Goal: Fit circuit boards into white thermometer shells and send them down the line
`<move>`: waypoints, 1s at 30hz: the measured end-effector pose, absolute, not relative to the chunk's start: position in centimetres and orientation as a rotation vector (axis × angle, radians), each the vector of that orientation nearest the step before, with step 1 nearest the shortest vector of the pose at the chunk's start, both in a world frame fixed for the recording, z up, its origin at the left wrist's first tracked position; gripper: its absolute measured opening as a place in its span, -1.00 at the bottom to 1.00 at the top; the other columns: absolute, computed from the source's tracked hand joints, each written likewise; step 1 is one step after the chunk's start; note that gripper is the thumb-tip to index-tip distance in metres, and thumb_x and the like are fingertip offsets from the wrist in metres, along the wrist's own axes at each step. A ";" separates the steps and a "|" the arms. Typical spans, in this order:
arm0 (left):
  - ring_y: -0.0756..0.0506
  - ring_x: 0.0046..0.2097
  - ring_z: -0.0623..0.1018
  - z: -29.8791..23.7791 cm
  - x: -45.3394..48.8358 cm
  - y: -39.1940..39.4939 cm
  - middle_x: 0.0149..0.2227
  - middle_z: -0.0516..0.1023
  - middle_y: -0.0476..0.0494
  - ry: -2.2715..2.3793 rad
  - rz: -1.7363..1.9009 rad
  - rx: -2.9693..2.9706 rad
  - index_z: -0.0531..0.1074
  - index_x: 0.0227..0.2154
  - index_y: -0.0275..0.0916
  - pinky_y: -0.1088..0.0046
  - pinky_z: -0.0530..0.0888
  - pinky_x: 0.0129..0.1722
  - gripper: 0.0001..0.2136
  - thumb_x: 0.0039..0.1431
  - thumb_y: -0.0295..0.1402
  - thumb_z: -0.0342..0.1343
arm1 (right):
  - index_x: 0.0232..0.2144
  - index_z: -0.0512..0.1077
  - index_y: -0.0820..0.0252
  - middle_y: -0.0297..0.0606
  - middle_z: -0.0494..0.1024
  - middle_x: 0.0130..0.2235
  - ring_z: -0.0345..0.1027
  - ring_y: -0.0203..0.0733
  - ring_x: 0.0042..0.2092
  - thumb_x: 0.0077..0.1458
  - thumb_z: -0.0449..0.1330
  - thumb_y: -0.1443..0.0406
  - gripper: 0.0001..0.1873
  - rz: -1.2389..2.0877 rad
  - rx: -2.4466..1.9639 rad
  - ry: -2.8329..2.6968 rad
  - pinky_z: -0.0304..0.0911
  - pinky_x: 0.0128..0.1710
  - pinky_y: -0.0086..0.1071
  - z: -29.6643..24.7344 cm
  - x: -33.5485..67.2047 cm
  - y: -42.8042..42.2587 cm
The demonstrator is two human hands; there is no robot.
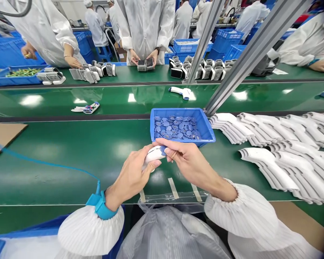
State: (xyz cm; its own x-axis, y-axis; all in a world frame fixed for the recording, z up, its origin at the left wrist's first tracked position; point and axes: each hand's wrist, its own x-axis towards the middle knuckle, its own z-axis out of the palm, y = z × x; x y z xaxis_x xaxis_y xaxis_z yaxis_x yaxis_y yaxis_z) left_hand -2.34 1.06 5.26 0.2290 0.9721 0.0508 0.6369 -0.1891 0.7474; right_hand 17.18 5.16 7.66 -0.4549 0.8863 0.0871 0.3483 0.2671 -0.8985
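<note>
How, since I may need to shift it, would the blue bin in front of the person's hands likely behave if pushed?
The blue bin would probably slide rather than tip, being low and wide. Its straight walls hold their shape, suggesting it's stiff. The loose blue pieces inside would likely shift about.

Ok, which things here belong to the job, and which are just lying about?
Probably the job:
white device, in the left hand, right hand at its blue end
blue tray of small blue parts
stacked white shells

Probably just lying about:
brown board
tape strips
grey-and-white units, far bench
</note>
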 end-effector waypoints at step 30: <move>-0.15 -0.09 0.55 0.9 -1.2 -1.2 -0.11 0.59 -0.23 1.673 1.172 1.827 0.50 -0.28 -0.24 0.32 0.45 -0.07 -0.72 0.32 -0.17 -0.02 | -0.38 0.42 0.17 -0.32 0.44 -0.52 0.12 -0.31 -0.59 0.27 0.00 -0.03 -0.56 1.539 -1.674 -1.376 0.05 -0.59 -0.40 1.5 17.5 0.4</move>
State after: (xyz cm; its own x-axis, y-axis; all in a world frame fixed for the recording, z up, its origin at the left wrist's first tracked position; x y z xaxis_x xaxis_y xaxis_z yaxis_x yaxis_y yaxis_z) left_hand -1.15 -1.20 0.90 -0.0668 0.9487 0.3090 0.6144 -0.2049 0.7619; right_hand 17.49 0.40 1.50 -0.1372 0.8840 -0.4469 0.3454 -0.3802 -0.8580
